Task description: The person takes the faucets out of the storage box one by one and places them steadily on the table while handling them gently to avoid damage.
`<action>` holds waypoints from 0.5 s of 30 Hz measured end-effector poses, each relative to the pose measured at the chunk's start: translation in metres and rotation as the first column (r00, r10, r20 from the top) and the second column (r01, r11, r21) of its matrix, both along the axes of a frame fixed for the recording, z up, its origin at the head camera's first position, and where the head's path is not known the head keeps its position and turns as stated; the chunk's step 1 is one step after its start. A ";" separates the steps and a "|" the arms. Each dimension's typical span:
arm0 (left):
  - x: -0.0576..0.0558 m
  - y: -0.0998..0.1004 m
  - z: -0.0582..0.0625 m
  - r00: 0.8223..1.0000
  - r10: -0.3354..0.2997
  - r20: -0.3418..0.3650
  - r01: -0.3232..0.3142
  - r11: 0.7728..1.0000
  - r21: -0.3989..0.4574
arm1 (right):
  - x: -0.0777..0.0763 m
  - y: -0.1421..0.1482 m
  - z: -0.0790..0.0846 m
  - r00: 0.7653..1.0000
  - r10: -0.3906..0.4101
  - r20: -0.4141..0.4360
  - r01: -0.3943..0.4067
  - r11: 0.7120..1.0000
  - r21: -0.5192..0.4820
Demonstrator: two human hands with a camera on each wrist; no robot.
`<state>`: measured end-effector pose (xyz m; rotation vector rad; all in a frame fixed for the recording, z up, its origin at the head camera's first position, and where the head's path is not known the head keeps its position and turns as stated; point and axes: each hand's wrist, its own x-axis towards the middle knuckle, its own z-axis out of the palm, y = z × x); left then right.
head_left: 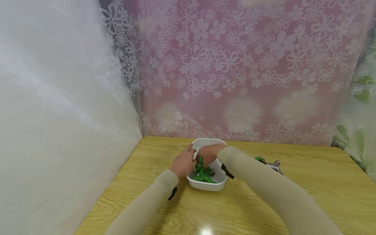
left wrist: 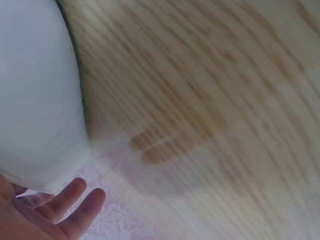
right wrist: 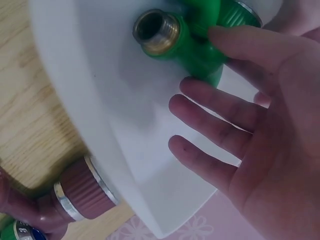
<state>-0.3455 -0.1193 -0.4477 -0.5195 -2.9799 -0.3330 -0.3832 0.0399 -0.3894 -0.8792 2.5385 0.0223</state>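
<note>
ok so there's a white tub [head_left: 206, 186] on the wood-grain table [head_left: 317, 182], with a few green pipe fittings [head_left: 205, 177] lying inside it. Left hand [head_left: 182, 162] is at the tub's left rim, visible fingers loosely apart; can't tell if it's gripping anything, since the tub hides the rest. Right hand [head_left: 209, 153] is down inside the tub, fingers pretty straight and spaced out, the topmost one against a green fitting with a threaded metal end [right wrist: 162, 32]

right of the tub, partly behind the sleeve, there's a silvery fitting [head_left: 275, 165] with a green bit next to it. Right wrist view also has a reddish-brown fitting [right wrist: 85, 192] with a ribbed collar just outside the tub, can't tell if it's the same one. Only writing I can find is on its green-and-blue end [right wrist: 21, 231]: small pale marks, maybe a 3, no brand I can read. Pink flowery curtain [head_left: 235, 65] behind the tub
</note>
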 end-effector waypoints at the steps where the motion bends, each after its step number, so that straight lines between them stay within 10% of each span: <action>1: 0.000 0.000 0.000 1.000 0.001 0.003 -0.001 1.000 0.002 | 0.000 0.000 -0.001 1.000 -0.006 0.003 0.006 1.000 0.000; 15: -0.003 0.000 -0.004 1.000 0.005 -0.001 -0.005 1.000 0.010 | 0.001 -0.002 -0.008 0.995 -0.065 0.079 0.067 0.998 -0.022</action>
